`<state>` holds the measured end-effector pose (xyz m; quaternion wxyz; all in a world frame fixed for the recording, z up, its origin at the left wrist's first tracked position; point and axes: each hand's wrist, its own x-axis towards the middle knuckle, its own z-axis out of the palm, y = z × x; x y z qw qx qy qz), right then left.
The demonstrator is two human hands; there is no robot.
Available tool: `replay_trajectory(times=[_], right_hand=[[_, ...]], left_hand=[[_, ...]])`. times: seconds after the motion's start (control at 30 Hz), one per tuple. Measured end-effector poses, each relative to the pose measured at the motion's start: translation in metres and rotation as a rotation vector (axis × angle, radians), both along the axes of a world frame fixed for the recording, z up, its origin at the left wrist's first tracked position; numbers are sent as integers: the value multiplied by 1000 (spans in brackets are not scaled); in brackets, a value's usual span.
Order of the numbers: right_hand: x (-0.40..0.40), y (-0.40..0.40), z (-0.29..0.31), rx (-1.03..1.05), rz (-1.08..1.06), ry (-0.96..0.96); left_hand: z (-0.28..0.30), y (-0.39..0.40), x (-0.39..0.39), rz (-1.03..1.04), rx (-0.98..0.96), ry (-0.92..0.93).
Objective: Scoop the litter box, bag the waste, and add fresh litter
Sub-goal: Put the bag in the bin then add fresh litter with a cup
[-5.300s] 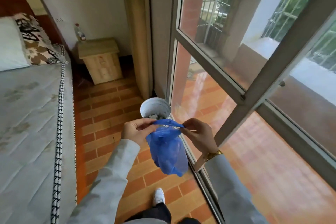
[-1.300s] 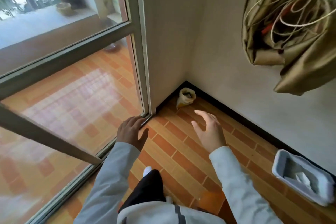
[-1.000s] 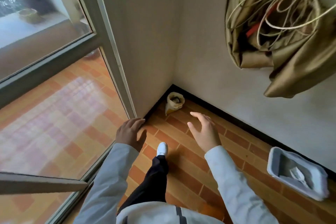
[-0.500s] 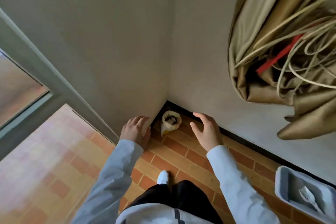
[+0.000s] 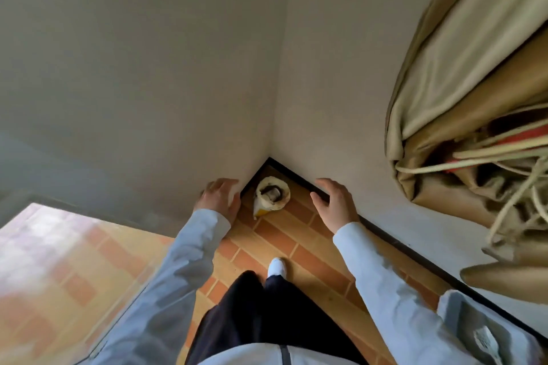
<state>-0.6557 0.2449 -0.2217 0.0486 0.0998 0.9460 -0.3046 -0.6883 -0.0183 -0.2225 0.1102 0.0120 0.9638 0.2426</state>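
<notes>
A person reaches both empty, spread hands, left hand (image 5: 221,197) and right hand (image 5: 336,204), toward an open-topped litter bag (image 5: 271,195) standing in the floor corner, a dark scoop-like object inside it. The fresh-litter step appears under way; next, a grip on the bag. The grey litter box (image 5: 489,332), holding a white scoop (image 5: 486,344), sits well apart at lower right.

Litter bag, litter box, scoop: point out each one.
litter bag (image 5: 268,207): head view, on its pale side wall below the rolled-open top.
litter box (image 5: 453,310): head view, on its grey rim near the sleeve.
scoop (image 5: 486,345): head view, on its white slotted head.
</notes>
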Motion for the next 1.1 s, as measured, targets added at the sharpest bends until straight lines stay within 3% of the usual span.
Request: replay_trajectory(times=[0.2,0.4,0.83,1.1], right_hand=[[-61,13,-60,18,36,-141],[-114,17,-161,41,52,-184],[-192,32,-481,34,15,-270],[-230,37,-632,108,61,-362]], left_hand=[[-57,17,-41,86,-10,-77],[-150,24,-84,86,-29,-174],[-463,54,-145,226,51,-413],[-606,85,-182,228,-46,-582]])
